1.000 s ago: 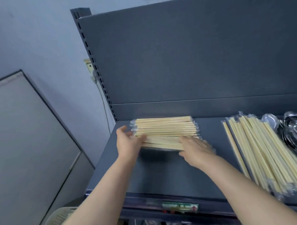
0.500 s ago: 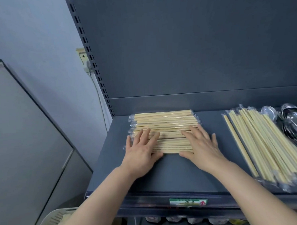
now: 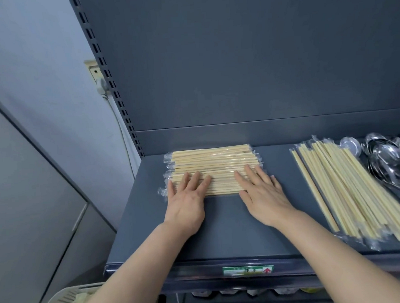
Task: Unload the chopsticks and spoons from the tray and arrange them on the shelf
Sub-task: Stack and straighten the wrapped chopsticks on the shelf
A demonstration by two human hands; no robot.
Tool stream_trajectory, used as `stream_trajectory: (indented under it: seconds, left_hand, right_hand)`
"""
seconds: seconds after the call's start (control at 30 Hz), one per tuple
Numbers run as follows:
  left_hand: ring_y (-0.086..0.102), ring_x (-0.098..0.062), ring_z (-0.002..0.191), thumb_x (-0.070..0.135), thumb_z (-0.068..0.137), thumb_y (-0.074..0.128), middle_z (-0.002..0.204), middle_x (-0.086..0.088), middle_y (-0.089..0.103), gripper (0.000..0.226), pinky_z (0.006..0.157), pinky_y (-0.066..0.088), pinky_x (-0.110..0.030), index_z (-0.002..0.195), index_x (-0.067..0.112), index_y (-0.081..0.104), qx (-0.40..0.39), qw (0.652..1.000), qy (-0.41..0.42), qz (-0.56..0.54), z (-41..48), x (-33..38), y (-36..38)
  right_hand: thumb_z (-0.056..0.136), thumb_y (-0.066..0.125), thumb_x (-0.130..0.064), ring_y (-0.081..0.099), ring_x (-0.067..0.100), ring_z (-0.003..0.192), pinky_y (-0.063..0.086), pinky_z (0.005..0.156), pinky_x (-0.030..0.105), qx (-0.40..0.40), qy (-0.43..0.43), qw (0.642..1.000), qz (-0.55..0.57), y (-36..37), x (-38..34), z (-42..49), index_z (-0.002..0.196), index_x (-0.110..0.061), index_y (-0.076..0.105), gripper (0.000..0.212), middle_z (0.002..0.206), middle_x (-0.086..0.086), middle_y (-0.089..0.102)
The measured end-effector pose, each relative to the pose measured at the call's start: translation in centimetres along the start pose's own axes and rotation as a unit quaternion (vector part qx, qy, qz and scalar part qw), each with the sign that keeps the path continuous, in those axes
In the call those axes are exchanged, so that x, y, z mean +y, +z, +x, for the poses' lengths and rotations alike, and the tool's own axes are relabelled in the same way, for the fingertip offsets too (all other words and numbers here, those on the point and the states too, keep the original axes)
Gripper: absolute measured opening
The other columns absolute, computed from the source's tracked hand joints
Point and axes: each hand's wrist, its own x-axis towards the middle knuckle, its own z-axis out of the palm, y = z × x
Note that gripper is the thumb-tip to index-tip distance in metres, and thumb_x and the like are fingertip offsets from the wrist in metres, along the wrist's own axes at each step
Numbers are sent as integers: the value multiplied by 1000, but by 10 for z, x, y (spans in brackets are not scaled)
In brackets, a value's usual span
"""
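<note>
- Now the left hand (image 3: 185,207) and right hand (image 3: 265,199) lie flat on the chopsticks (image 3: 217,159), no longer gripping their edge.
- Fingers (image 3: 193,179) straight, slightly spread, pressing down, holding nothing.
- Chopsticks lie on the shelf (image 3: 221,237), at its left.

A shop, dark grey metal display shelf (image 3: 232,230) across the middle, slotted upright (image 3: 114,93) at upper left, green price label (image 3: 247,270) at bottom centre, wrapped chopsticks (image 3: 217,159) in bulk, spoons (image 3: 387,152) far right.

We see one chopstick stack (image 3: 213,161) at the left rear of the shelf (image 3: 232,232); to its right lies a second chopstick pile (image 3: 356,190), then spoons (image 3: 385,159).
</note>
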Motion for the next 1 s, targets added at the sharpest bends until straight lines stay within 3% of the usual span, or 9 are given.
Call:
stream_trajectory:
  seconds: [0.2,0.4,0.53,0.67,0.77,0.9,1.0]
  left_hand:
    - [0,-20,149,19,102,26,162,-1,6,54,120,2,-49,152,32,13,27,998,7,-63,2,16,-9]
    - [30,-27,139,7,93,39,149,-6,40,53,114,27,-39,145,17,38,85,990,73,-80,22,62,-7]
    - [47,-29,118,4,87,46,127,-4,59,41,97,41,-36,125,14,58,102,985,97,-100,39,108,-7]
    - [60,-29,104,11,91,47,107,-8,69,24,87,48,-34,105,12,66,46,981,50,-180,54,161,-9]
    - [63,-31,81,16,85,53,76,-12,66,21,75,53,-31,65,11,54,-28,970,-3,-240,70,196,-6]
    - [62,-28,57,22,80,67,63,-15,63,31,70,60,-45,57,9,50,-90,911,-95,-392,84,236,-6]
    - [50,-21,50,33,78,74,57,-6,51,41,58,53,-32,59,10,46,-111,895,-129,-413,90,268,-9]
  right_hand:
    - [103,24,-41,-15,15,147,-4,117,52,20,-15,1000,10,-8,1,-7,154,-32,8,54,161,-7,-10]
    - [104,27,-33,1,12,148,9,120,41,75,1,997,30,-19,33,-29,151,-26,24,47,161,-6,9]
    - [102,32,-23,12,10,146,15,117,32,122,34,992,0,-33,78,-51,147,-26,34,45,157,-8,24]
    - [91,40,-3,33,13,137,27,108,33,162,90,981,-56,-51,117,-78,140,-26,44,54,146,-7,43]
    - [85,44,3,43,15,124,35,97,34,159,132,976,-71,-58,142,-93,131,-25,52,55,135,-8,53]
    - [97,46,-19,47,13,116,37,94,35,151,133,979,-35,-56,166,-101,124,-28,59,31,131,-12,56]
    - [98,45,-31,48,13,115,38,95,35,149,119,982,12,-59,177,-103,123,-32,60,29,130,-16,57]
